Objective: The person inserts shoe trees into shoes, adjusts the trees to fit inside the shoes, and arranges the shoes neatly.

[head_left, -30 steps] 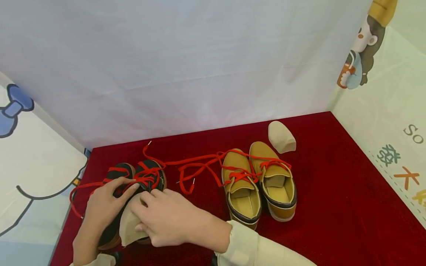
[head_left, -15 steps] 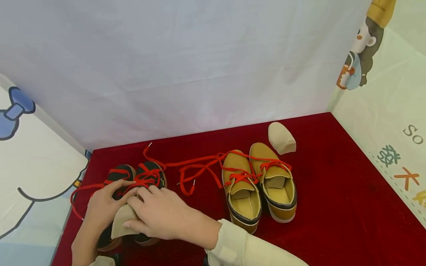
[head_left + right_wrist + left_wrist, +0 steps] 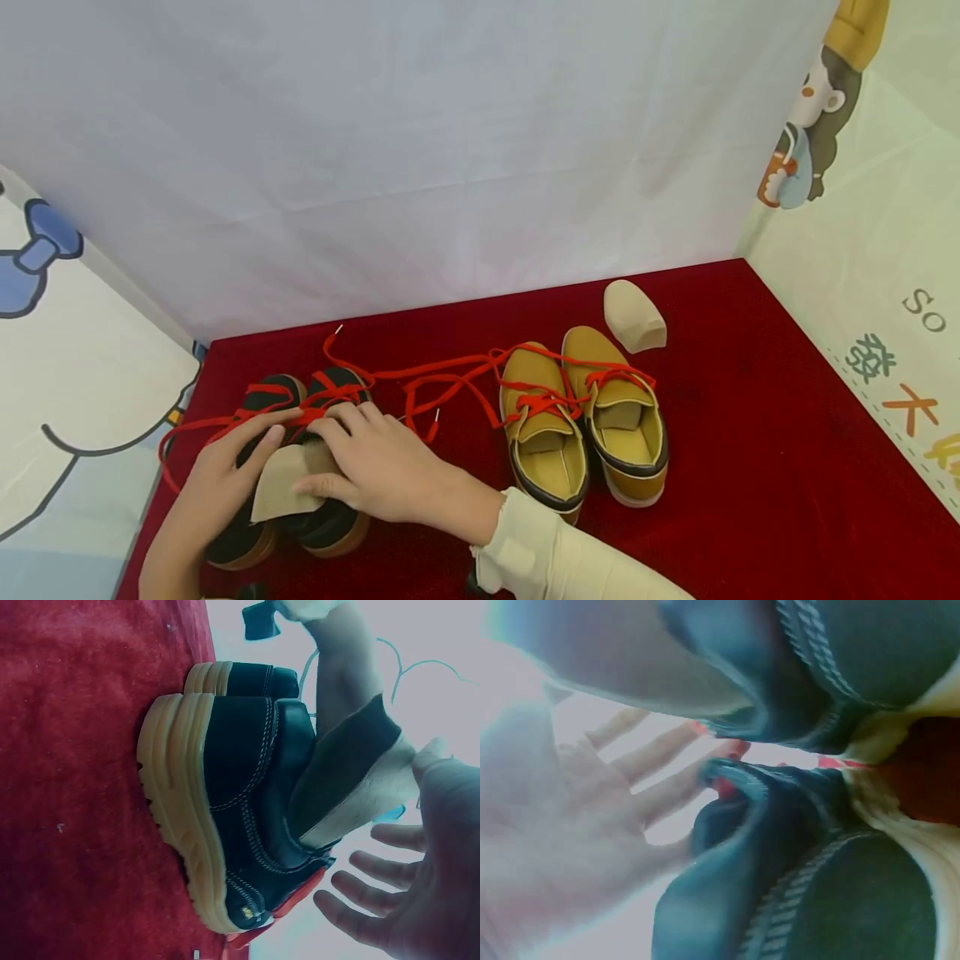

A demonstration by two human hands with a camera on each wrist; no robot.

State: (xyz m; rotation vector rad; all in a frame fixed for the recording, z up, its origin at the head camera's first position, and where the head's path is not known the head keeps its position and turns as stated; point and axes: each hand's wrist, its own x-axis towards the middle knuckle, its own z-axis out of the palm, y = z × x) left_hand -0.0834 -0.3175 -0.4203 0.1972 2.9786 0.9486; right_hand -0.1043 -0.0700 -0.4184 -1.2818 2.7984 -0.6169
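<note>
A beige curved shoe insert (image 3: 283, 487) stands partly inside the opening of the right-hand black shoe (image 3: 240, 757); its lower end is hidden in the shoe. The thumb of my right hand (image 3: 384, 462) rests on the insert's near side, while the other fingers stretch forward over the red laces, nearly straight in the right wrist view. My left hand (image 3: 213, 475) reaches over the left-hand black shoe (image 3: 238, 542), its fingertips at the laces and its thumb beside the insert. In the left wrist view its fingers (image 3: 656, 754) look extended behind the dark shoes.
Two tan shoes (image 3: 551, 467) with red laces (image 3: 450, 364) stand side by side to the right. A second beige insert (image 3: 633, 315) lies behind them. Loose lace ends trail between the pairs over the red cloth (image 3: 750, 450). A white curtain (image 3: 420, 150) closes the back.
The insert has shifted up and left in the head view and come to stand in the shoe. My right fingers have loosened from it and spread forward; my left hand has moved slightly.
</note>
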